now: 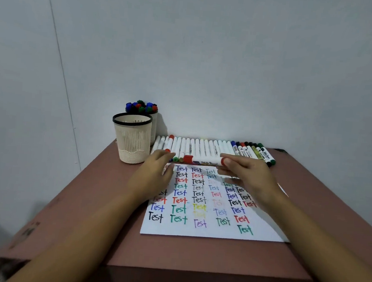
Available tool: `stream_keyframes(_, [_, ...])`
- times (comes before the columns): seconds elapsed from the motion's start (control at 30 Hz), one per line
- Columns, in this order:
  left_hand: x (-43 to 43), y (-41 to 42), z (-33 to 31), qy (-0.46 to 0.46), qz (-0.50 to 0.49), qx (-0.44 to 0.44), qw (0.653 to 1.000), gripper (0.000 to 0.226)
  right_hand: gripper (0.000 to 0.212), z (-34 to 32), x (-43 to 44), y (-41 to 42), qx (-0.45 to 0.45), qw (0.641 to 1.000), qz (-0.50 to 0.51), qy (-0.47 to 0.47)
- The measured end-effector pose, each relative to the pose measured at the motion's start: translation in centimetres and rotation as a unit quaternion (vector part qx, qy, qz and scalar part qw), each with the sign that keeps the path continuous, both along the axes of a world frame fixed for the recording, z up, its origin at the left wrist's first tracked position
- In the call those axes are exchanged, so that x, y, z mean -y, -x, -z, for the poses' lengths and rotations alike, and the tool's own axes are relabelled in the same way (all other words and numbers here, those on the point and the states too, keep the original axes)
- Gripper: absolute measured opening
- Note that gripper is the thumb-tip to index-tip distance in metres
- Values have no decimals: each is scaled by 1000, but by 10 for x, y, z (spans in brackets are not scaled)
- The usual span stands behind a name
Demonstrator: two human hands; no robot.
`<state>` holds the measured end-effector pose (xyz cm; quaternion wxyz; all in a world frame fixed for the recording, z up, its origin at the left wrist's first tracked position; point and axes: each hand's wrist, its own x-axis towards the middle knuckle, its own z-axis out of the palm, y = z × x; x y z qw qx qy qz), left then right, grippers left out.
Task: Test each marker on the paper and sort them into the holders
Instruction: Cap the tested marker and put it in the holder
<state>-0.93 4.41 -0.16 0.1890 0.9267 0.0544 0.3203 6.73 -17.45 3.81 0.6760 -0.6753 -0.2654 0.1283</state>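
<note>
The red marker (205,160) looked like a light, stiff plastic stick w/ a smooth white barrel: prob. a bit slippery, not fragile. Its cap (188,158) likely snaps on tight, so pulling it off would want one hand on the barrel & the other pinching the cap. For writing, the best hold is prob. low on the barrel near the tip, btw thumb & fingers.

It was held horizontal at frame centre, along the top edge of the paper (184,231) & just in front of the row of markers (202,146) lying at the back of the table (194,255). The right hand (246,176), right of centre, pinched the marker's right end, fingertips round the red butt. The cap pointed toward frame left.

The left hand (153,174) was left of centre over the paper's upper-left corner, fingers loosely extended, gripping nothing I could see. Its fingertips were just beside the cap, seemingly apart from it, tho blur made contact hard to rule out.

The front holder (131,141) stood at left-centre, no markers showing above its rim. The rear holder (154,125) was right behind it, packed w/ capped markers. Both were well apart from the held marker, toward frame left. The paper was mostly filled w/ "Test" in many colours, w/ a bare strip along the bottom.
</note>
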Motion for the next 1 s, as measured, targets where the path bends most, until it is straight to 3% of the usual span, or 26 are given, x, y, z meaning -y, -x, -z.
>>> stream_keyframes(0.13, [16,2,-2,-46,103,-17,993,53,17,9,28,12,-85,994,-29,-68])
stream_keyframes(0.23, [29,3,-2,-78,103,-49,990,54,17,14,31,14,-149,981,-22,-123])
stream_keyframes(0.4, [44,4,-7,-186,104,5,977,45,21,13,27,10,-173,972,2,-161])
stream_keyframes(0.57, [63,7,-9,-104,131,-28,985,19,33,16,19,17,-142,983,-39,-113])
stream_keyframes(0.8, [72,9,-8,-76,147,-39,985,11,27,21,16,19,-101,990,-63,-72])
stream_keyframes(1.0, [75,8,-9,-77,134,-59,986,34,21,25,15,15,-113,988,-54,-94])
